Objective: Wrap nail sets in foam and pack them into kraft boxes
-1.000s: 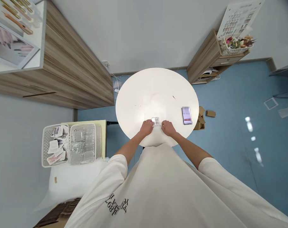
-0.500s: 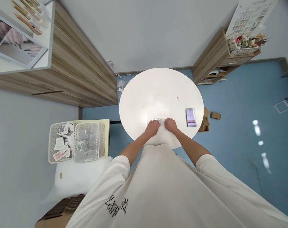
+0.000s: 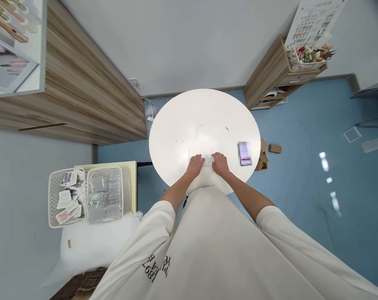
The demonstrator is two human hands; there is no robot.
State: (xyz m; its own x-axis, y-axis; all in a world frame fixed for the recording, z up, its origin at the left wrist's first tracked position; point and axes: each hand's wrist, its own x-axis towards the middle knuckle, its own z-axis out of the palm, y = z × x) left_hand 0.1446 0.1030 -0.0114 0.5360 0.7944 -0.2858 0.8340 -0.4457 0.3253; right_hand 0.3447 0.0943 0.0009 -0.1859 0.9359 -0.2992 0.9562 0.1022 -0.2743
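Note:
On the white oval table point(image 3: 204, 112), near its front edge, lies a small see-through plastic piece point(image 3: 208, 161) that is hard to make out against the white top. My left hand point(image 3: 195, 165), with a ring on one finger, has its fingers bent over the piece's left side. At the right side my right hand point(image 3: 220, 164) is closed in the same way, thumb toward the middle. Both hands rest low at the tabletop, a short gap apart. The phone point(image 3: 245, 153) lies flat to the right of my right hand.
Left of the table, one white basket point(image 3: 53, 196) holds cards and another point(image 3: 120, 170) holds clear plastic boxes. White wrapping material point(image 3: 92, 237) spreads below them. A wood-grain cabinet point(image 3: 95, 75) stands at left, a smaller one point(image 3: 267, 75) at back right. Cardboard boxes point(image 3: 262, 160) sit on the floor.
The view has shifted, so the table appears slightly farther left. My hands stay at the clear plastic piece, which shows less of its shiny top between them.

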